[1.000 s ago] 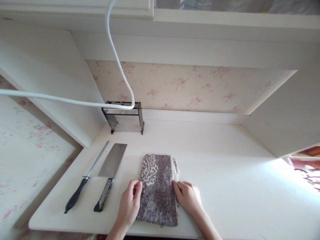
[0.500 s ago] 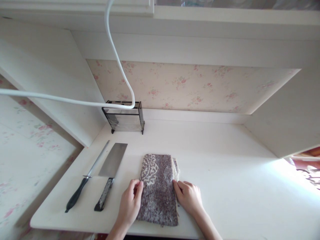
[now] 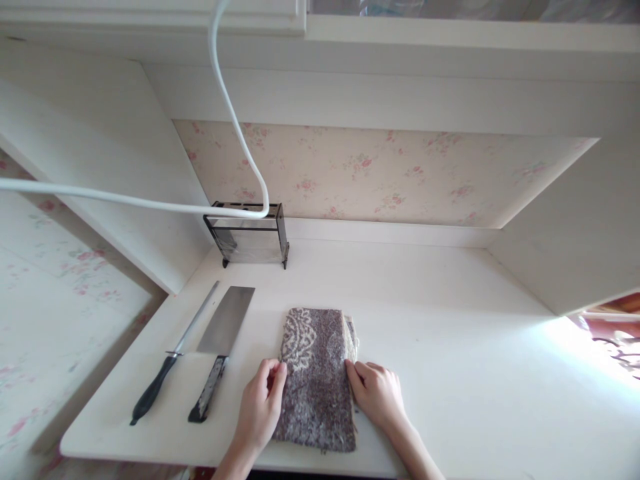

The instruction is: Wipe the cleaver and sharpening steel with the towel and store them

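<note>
A folded brown-grey cloth with a cream pattern at its upper left lies flat near the counter's front edge. My left hand pinches the cloth's left edge, thumb on top. On the opposite side, my right hand grips the right edge, where the folded layers show. The undersides of both grips are hidden. Left of my left hand lies a cleaver with a worn black handle, its blade pointing away from me. Beside it rests a sharpening steel with a black handle.
A black-framed knife block with clear sides stands at the back left of the white counter. A white cable hangs across the upper left in front of it. Cabinet panels enclose the left, right and top.
</note>
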Tool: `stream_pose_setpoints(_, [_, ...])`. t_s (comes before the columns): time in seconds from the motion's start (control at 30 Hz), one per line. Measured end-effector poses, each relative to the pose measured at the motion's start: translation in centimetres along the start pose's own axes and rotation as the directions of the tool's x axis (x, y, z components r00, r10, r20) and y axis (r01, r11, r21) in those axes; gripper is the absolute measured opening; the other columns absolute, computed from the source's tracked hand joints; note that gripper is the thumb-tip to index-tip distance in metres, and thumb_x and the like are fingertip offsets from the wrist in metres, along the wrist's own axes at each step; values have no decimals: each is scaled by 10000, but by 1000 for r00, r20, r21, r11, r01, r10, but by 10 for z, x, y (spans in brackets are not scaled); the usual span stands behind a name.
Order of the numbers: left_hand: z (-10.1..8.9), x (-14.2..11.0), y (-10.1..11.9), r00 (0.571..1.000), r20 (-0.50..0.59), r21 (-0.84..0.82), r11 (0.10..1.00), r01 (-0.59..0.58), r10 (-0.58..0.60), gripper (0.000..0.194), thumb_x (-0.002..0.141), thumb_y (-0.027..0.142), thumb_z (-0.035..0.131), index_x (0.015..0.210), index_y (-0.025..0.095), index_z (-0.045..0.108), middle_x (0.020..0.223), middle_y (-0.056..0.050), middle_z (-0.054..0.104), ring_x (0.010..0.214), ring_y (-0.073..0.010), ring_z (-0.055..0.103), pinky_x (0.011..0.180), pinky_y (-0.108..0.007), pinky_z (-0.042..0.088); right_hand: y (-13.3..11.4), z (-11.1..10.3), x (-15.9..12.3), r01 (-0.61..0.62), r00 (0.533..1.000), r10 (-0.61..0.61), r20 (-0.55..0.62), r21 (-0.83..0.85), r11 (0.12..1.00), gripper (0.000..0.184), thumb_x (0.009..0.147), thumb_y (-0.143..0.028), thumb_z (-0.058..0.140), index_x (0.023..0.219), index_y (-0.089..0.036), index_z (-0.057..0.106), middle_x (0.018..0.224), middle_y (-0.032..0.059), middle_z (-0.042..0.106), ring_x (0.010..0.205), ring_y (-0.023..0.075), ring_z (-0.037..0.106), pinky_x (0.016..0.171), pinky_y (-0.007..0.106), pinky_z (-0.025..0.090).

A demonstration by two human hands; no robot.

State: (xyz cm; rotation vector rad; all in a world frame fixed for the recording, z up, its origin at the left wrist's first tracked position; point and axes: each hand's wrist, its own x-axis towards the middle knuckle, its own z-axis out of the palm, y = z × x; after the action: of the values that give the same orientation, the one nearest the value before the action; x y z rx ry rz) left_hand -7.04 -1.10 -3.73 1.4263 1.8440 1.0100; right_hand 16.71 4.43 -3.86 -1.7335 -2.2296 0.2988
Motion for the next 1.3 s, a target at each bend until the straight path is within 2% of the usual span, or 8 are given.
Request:
stream_pose_setpoints(0.5, [1,2,-1,1000,15,4,1000,10,-10,267,919,463,431,859,222,529,682,14,605,636,-155,584,626,-229,432,2,3,1,-2,1000,2,11,-7,1000,520,978,-411,335,561,-205,569,546,4,598,522,114,556,535,250,225])
stream_pose_setpoints(0.73, [1,0,0,1000,4,21,1000,-23,23,258,919,441,433,831,220,532,638,23,574,588,-147,555,590,-220,422,2,1,0,-15,999,15,31,6,1000,515,976,-419,340,567,-210,573,550,5,593,527,118,550,535,256,226])
stream_pose_setpoints(0.97, [0,-1,1,999,37,-4,999,-34,34,260,926,451,430,842,222,518,688,26,581,632,-138,562,641,-226,421,3,0,-1,-74,996,71,59,51,996,529,972,-461,329,559,-211,545,554,1,579,539,126,551,532,254,234])
stream_pose_setpoints(1.3, [1,-7,-2,997,27,12,997,-79,78,257,926,453,434,847,223,516,685,30,564,620,-134,550,633,-231,406,0,0,-7,-54,998,52,27,41,998,523,984,-442,314,574,-212,544,574,-4,570,554,122,552,539,244,253])
